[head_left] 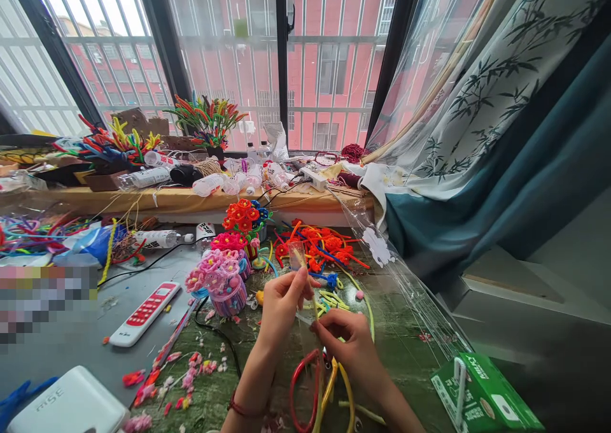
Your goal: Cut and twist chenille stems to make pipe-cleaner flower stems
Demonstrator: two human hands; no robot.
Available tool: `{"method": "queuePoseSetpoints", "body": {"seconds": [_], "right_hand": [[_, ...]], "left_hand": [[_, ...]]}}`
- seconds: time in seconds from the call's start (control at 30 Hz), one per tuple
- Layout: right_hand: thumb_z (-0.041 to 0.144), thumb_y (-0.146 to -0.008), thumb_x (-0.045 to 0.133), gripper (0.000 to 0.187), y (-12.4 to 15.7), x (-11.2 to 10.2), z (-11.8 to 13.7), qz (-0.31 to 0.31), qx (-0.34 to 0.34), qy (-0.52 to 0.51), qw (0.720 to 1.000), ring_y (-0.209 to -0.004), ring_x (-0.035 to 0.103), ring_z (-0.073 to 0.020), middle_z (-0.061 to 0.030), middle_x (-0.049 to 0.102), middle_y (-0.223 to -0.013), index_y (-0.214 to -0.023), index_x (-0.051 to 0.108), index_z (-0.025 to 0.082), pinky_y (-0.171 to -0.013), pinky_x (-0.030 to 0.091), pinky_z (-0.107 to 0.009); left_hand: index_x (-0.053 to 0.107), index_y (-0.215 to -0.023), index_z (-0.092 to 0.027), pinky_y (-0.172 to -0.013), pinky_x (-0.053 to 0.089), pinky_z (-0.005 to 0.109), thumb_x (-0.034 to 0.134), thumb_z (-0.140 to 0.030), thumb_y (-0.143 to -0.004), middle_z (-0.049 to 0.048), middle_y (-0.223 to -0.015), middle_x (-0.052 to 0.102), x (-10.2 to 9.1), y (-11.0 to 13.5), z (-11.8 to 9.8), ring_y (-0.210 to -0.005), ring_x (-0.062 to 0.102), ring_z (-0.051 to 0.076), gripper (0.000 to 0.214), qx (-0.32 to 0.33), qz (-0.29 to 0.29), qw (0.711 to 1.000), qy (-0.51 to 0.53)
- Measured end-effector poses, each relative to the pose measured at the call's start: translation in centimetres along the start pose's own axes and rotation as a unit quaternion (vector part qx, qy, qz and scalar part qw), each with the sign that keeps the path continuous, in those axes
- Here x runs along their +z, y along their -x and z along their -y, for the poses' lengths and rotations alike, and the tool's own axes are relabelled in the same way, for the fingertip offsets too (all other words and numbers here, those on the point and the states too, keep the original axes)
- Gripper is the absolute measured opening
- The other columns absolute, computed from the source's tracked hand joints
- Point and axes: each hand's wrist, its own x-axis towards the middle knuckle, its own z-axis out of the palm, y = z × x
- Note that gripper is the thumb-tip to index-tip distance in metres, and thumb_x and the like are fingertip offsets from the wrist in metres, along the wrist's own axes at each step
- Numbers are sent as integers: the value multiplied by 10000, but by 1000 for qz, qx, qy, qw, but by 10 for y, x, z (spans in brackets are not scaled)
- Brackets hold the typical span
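Note:
My left hand (281,305) is raised over the table and pinches the top of a small clear plastic strip (296,256). Just below it, my right hand (351,344) pinches the lower end of the same clear piece, fingers pressed together. Under both hands lie looped red and yellow pipe cleaners (321,388). A pink pipe-cleaner flower basket (222,283) stands just left of my left hand. Red and orange pipe-cleaner flowers (319,245) lie in a heap behind my hands.
A red-and-white remote (144,313) and a white box (67,407) lie at the left. A green box (482,398) sits at the right edge, with a clear plastic sheet (410,293) beside it. Bottles, a power strip (312,178) and more pipe-cleaner bouquets crowd the windowsill.

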Motion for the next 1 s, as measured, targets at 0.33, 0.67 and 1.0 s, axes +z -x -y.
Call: {"method": "queuePoseSetpoints", "body": {"seconds": [0.33,0.67,1.0], "right_hand": [[297,-815,618,314,1,2,0,-24,-51,79,995,-469,399,-104,24,484,-502,-543,511,183,-465,293,-244],[356,-808,643,331,0,1,-2,-24,-30,68,997,-459,415,-104,23,494,-492,-546,548,177,-457,301,-242],[535,-731,699,411,-2,-4,1,69,84,-127,986,-350,412,-72,57,478,-433,-614,561,166,-369,288,-202]], "left_hand": [[687,-583,-145,-463,310,212,607,-525,-796,7,-519,561,0,1,0,-467,395,92,444,12,15,999,-36],[789,-722,-186,-517,362,216,579,-454,-841,2,-497,562,-13,-2,-1,-506,476,127,361,108,19,976,-186],[784,-723,-195,-551,392,227,565,-438,-855,21,-589,659,-20,-9,-9,-530,517,141,353,138,55,964,-222]]}}
